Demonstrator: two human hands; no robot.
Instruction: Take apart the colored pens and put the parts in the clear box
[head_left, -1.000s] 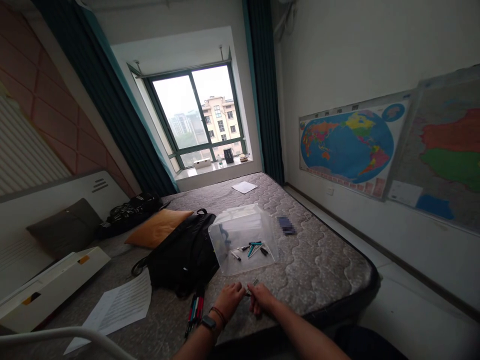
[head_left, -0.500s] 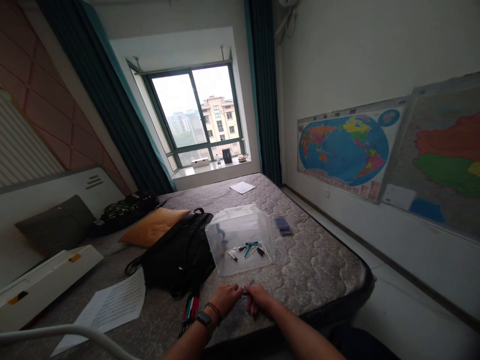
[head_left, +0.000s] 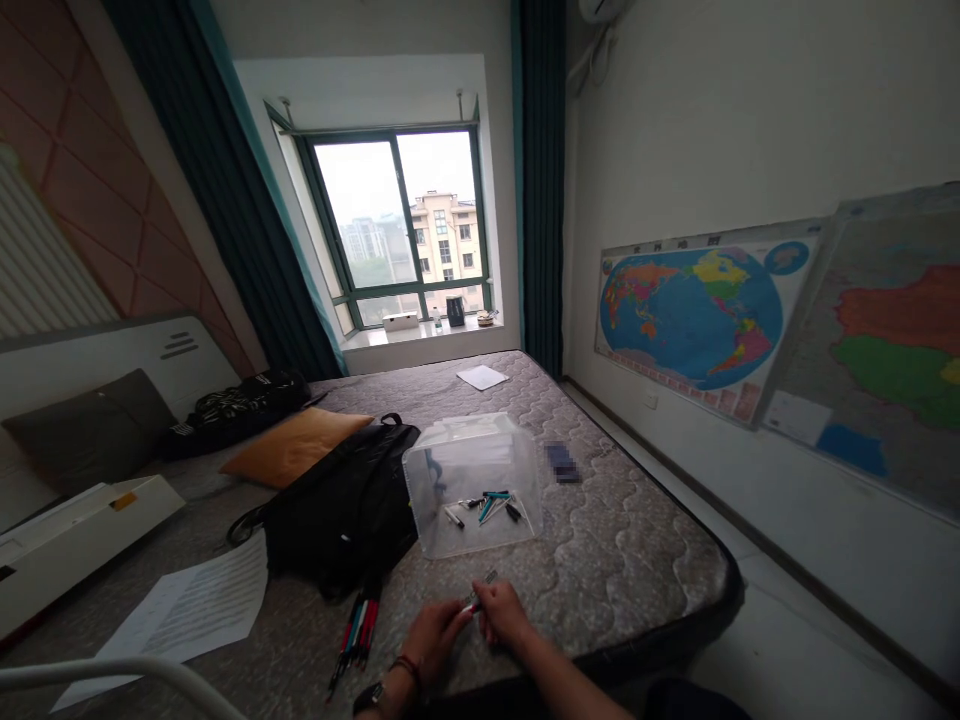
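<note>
My hands meet over the near edge of a quilted grey mattress (head_left: 622,560). My left hand (head_left: 431,640) and my right hand (head_left: 502,615) both pinch a small slim pen part (head_left: 480,596) with a metal end. Further ahead stands a transparent plastic box (head_left: 472,470) holding several loose pen parts (head_left: 487,508) in black, teal and white. A bundle of pens (head_left: 354,630) with red and black barrels lies just left of my left hand, not touched by it.
A black backpack (head_left: 337,505) and an orange cushion (head_left: 292,447) lie left of the box. A printed sheet (head_left: 187,610) and a white box (head_left: 75,530) are further left. A small blurred dark item (head_left: 562,463) and a paper (head_left: 481,377) lie beyond. The mattress edge runs along the right.
The view has turned slightly, so everything sits further left and lower in the picture. My hands stay together on the small pen part.
</note>
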